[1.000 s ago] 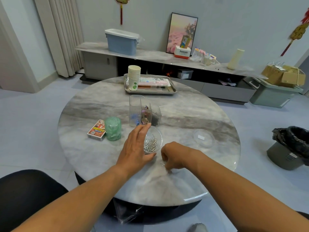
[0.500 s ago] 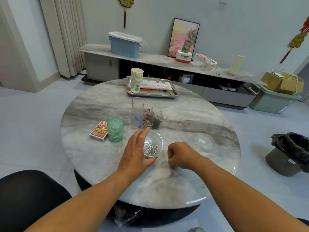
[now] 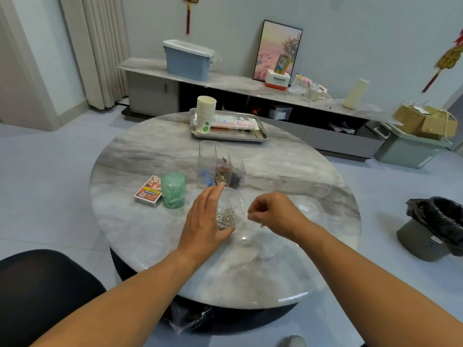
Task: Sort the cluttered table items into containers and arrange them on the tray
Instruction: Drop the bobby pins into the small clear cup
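A small clear round container [image 3: 238, 200] of silver paper clips [image 3: 226, 214] sits near the middle of the marble table [image 3: 140, 221]. My left hand [image 3: 205, 219] lies against its left side, fingers straight and thumb along its near rim. My right hand [image 3: 273, 211] hovers just right of the container, fingertips pinched on what looks like a small paper clip. A few loose clips [image 3: 257, 259] lie on the table below it. The steel tray [image 3: 261, 139] at the far edge holds stacked paper cups [image 3: 205, 113] and flat packets [image 3: 233, 122].
A clear divided organizer [image 3: 220, 169] with small items stands just behind the container. A green roll [image 3: 173, 186] and a card box [image 3: 147, 192] sit to the left, a clear lid [image 3: 305, 207] to the right. A bin [image 3: 436, 231] stands on the floor at right.
My right hand has lifted off the table and moved up toward the container's right rim, fingers pinched. The left hand has stayed against the container.
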Action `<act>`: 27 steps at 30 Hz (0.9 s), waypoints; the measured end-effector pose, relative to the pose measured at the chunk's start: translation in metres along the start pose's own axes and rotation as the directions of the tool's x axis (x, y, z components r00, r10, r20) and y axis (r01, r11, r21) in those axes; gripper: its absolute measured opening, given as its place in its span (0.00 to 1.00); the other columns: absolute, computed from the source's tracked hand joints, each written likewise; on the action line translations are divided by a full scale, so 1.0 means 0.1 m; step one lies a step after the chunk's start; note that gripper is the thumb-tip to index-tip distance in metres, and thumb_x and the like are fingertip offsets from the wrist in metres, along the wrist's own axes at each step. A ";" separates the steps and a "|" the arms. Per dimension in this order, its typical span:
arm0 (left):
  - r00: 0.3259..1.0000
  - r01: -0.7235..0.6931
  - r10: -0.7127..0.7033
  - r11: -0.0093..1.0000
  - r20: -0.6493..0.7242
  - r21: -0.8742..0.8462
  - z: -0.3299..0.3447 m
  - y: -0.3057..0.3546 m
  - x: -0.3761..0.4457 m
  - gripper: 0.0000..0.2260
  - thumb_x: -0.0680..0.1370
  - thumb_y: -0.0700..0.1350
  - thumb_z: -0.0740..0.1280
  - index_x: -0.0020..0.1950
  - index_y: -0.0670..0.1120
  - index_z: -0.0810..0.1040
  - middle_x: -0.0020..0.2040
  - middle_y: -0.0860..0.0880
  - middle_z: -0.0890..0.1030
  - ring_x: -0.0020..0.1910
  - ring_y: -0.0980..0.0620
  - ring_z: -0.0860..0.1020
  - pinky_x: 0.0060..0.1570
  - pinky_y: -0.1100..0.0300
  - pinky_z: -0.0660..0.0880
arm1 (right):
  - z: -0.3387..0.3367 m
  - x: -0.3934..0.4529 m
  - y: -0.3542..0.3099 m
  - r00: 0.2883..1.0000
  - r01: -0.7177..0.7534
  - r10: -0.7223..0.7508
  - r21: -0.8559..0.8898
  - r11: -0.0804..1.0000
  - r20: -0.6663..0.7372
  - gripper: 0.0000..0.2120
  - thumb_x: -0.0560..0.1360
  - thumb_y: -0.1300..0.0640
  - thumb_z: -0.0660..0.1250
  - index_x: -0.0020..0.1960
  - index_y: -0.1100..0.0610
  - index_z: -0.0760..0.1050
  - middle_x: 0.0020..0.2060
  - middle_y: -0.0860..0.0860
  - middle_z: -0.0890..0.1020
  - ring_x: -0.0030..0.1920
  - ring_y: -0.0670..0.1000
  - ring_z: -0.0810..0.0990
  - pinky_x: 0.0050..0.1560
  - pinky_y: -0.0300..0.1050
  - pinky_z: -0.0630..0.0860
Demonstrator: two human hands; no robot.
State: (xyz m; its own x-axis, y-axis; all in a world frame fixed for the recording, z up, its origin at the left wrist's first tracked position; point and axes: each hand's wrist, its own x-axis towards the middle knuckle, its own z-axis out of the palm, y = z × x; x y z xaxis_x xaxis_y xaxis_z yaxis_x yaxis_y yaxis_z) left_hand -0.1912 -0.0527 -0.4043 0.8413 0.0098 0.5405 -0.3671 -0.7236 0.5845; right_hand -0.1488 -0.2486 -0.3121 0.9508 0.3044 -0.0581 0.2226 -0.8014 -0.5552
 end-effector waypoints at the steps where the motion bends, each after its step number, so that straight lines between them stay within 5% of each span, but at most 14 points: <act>1: 1.000 0.006 -0.006 1.000 -0.005 -0.005 0.00 -0.02 0.00 0.50 0.66 0.48 0.82 0.81 0.51 0.57 0.75 0.48 0.66 0.75 0.49 0.66 0.71 0.50 0.69 | 0.03 -0.03 0.07 0.996 -0.028 0.031 -0.032 0.999 0.088 0.04 0.72 0.58 0.78 0.46 0.54 0.85 0.37 0.46 0.84 0.36 0.44 0.82 0.41 0.39 0.80; 4: 1.000 0.013 -0.013 1.000 -0.004 -0.014 0.01 -0.03 0.00 0.50 0.65 0.47 0.83 0.81 0.52 0.58 0.75 0.49 0.66 0.75 0.50 0.65 0.70 0.50 0.69 | 0.17 -0.10 0.23 0.967 -0.043 0.088 -0.188 0.981 0.241 0.10 0.69 0.57 0.80 0.50 0.53 0.85 0.40 0.45 0.84 0.41 0.44 0.81 0.44 0.34 0.77; 12: 1.000 0.013 -0.013 1.000 0.017 -0.010 0.01 -0.03 -0.03 0.51 0.66 0.48 0.83 0.81 0.54 0.55 0.76 0.49 0.65 0.75 0.49 0.65 0.71 0.50 0.70 | 0.33 -0.05 0.18 0.937 0.082 0.035 -0.316 0.945 0.348 0.03 0.75 0.59 0.72 0.44 0.54 0.79 0.40 0.47 0.80 0.42 0.49 0.76 0.39 0.40 0.70; 15: 1.000 -0.001 0.002 1.000 0.019 -0.011 0.00 -0.01 -0.01 0.51 0.65 0.48 0.83 0.81 0.53 0.56 0.76 0.49 0.65 0.75 0.50 0.65 0.71 0.52 0.69 | 0.19 -0.08 0.22 0.942 0.076 0.010 -0.243 0.967 0.334 0.06 0.77 0.60 0.70 0.44 0.51 0.76 0.38 0.44 0.78 0.39 0.46 0.75 0.37 0.33 0.70; 21: 0.998 -0.049 0.049 0.999 0.044 0.001 0.01 -0.01 -0.01 0.50 0.66 0.48 0.82 0.81 0.52 0.56 0.77 0.50 0.64 0.75 0.50 0.64 0.73 0.57 0.64 | 0.08 -0.22 0.30 0.895 0.142 -0.003 -0.279 0.950 0.446 0.14 0.75 0.62 0.70 0.58 0.50 0.83 0.36 0.41 0.78 0.35 0.39 0.75 0.38 0.30 0.71; 24: 0.997 -0.059 0.059 0.998 0.048 -0.001 0.02 0.03 -0.01 0.50 0.66 0.47 0.82 0.81 0.51 0.56 0.77 0.49 0.64 0.75 0.50 0.64 0.73 0.58 0.63 | 0.08 -0.27 0.34 0.894 0.148 -0.011 -0.273 0.951 0.448 0.13 0.74 0.61 0.70 0.56 0.49 0.83 0.36 0.42 0.80 0.35 0.39 0.76 0.40 0.34 0.73; 27: 0.997 -0.065 0.065 0.998 0.044 -0.007 0.02 0.04 -0.02 0.49 0.66 0.47 0.83 0.80 0.50 0.58 0.76 0.49 0.65 0.75 0.50 0.65 0.72 0.58 0.64 | 0.08 -0.29 0.33 0.885 0.152 -0.007 -0.274 0.950 0.466 0.09 0.74 0.60 0.73 0.53 0.52 0.85 0.45 0.47 0.84 0.45 0.46 0.81 0.50 0.42 0.79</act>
State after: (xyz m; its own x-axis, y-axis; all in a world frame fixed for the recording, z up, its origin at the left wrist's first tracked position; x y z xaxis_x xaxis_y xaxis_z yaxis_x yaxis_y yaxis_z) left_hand -0.1936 -0.0570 -0.4045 0.8322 -0.0671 0.5504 -0.4235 -0.7177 0.5527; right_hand -0.1704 -0.2799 -0.3355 0.7391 0.5150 -0.4342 0.4152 -0.8559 -0.3084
